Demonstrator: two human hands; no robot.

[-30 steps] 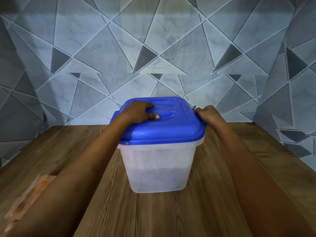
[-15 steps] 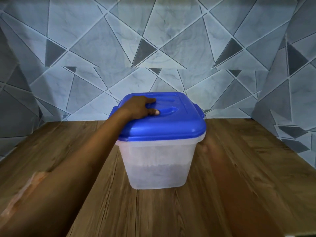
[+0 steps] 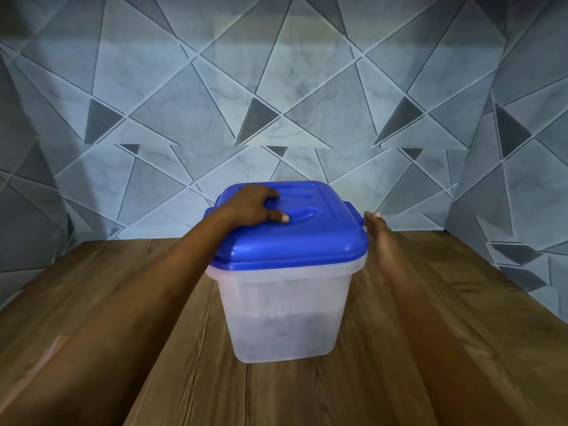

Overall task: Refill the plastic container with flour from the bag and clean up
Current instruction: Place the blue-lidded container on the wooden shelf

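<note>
plastic container (image 3: pixel 282 312) upright near the middle of the bench (image 3: pixel 461 302), closer to the back edge than the front, blue lid (image 3: pixel 322 241) seated on its rim. low layer of flour (image 3: pixel 282 330) dim through the translucent side. left hand (image 3: pixel 249 207) on top of the lid, fingers curled into the moulded handle, thumb (image 3: pixel 282 217) pressed beside it. right hand (image 3: pixel 379 232) blurred, just beside the lid's right edge, fingers stretched forward, holding nothing; contact unclear. hands apart, lid between them.
</note>
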